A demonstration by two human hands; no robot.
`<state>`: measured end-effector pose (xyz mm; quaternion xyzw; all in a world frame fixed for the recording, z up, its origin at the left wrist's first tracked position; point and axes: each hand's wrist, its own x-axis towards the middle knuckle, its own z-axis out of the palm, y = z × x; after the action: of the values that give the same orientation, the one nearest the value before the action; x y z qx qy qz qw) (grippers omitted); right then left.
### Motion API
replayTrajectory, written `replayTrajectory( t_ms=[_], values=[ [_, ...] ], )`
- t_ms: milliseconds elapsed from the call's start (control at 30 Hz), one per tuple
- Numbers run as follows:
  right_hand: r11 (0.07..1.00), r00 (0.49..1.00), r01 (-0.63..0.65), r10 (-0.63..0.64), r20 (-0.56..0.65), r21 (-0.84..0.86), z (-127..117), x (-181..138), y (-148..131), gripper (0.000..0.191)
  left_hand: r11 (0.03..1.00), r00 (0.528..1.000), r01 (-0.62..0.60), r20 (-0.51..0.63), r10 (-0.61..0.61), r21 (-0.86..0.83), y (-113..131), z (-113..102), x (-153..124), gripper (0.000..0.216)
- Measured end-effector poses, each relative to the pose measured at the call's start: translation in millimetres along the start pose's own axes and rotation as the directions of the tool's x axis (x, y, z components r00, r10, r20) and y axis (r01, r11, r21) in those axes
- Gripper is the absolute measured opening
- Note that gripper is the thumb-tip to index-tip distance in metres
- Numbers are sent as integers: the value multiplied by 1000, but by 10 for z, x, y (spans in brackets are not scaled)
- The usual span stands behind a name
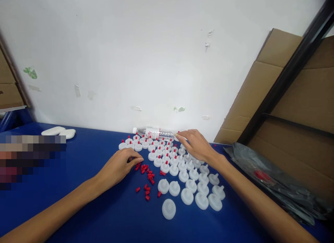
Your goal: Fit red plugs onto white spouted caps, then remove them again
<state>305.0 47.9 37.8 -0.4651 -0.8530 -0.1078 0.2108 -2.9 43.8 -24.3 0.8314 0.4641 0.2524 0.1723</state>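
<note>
Several white nozzle caps (191, 190) stand in rows on the blue table (78, 159); those at the back carry small red tips (166, 162). A loose heap of red tips (147, 175) lies left of them. My left hand (118, 165) rests on the table beside this heap, fingers curled, thumb and forefinger pinched at a red tip near the heap's edge. My right hand (196, 145) lies over the far caps with fingers pressed down on one capped piece by a lying clear water bottle (153, 132).
Two white oval blocks (59, 132) lie at the back left by the white wall. A black plastic bag (276, 182) sprawls on the right, with flattened cardboard (300, 96) and a black frame bar behind it. A blurred-out patch covers the left table edge.
</note>
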Motion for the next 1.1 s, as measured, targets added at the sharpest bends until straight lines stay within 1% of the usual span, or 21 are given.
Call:
replayTrajectory(
  t_ms=[100, 167, 233, 333, 367, 433, 500, 533, 567, 633, 700, 800, 900, 967, 1000, 1033, 1100],
  values=[
    [1000, 998, -27, 27, -51, -1, -8, -21, -34, 31, 1000, 1000, -13, 14, 13, 10, 39, 0, -1, 38],
    [1000, 998, -19, 20, -53, 13, -23, -29, -72, 26, 1000, 1000, -9, 19, 8, 16, 59, 0, 0, 39],
    [999, 999, 19, -18, -41, 44, -39, -29, -124, 23, 1000, 1000, 2, 21, -2, 18, 77, -1, -1, 38],
    [990, 994, 111, -110, -11, 89, -53, -28, -221, 23, 1000, 1000, 13, -1, -13, 29, 113, -15, -12, 38],
    [986, 990, 137, -138, -1, 98, -55, -30, -259, 23, 999, 1000, 11, -21, -10, 38, 132, -23, -20, 38],
    [978, 985, 172, -175, 13, 115, -56, -40, -353, 27, 998, 995, 0, -95, 6, 58, 185, -42, -42, 36],
    [971, 978, 197, -203, 37, 134, -56, -59, -479, 29, 996, 983, -44, -173, 57, 78, 255, -55, -75, 32],
    [966, 973, 213, -223, 58, 144, -56, -70, -554, 29, 992, 975, -88, -196, 104, 92, 293, -56, -93, 31],
    [960, 964, 237, -252, 87, 151, -56, -83, -633, 27, 983, 965, -145, -201, 166, 112, 331, -54, -113, 30],
    [941, 936, 303, -324, 139, 154, -57, -110, -787, 20, 949, 939, -273, -169, 299, 158, 399, -39, -148, 24],
    [923, 909, 361, -379, 170, 131, -64, -132, -903, 15, 912, 909, -363, -140, 392, 190, 442, -21, -175, 20],
    [915, 902, 387, -402, 157, 116, -83, -147, -957, 12, 888, 886, -393, -158, 435, 239, 455, -14, -192, 19],
    [913, 909, 383, -399, 116, 138, -108, -139, -909, 12, 878, 878, -396, -168, 448, 269, 435, -34, -193, 19],
    [913, 911, 387, -400, 101, 130, -124, -127, -871, 11, 877, 876, -419, -146, 459, 236, 432, -46, -193, 23],
    [911, 908, 394, -407, 101, 121, -132, -120, -859, 9, 883, 879, -427, -139, 456, 194, 438, -46, -193, 26],
    [907, 902, 408, -418, 105, 108, -139, -113, -854, 7, 896, 888, -424, -137, 440, 131, 451, -42, -192, 29],
    [894, 887, 441, -447, 116, 73, -152, -98, -861, 8, 928, 921, -372, -143, 364, -33, 490, -23, -188, 34]
  ],
)
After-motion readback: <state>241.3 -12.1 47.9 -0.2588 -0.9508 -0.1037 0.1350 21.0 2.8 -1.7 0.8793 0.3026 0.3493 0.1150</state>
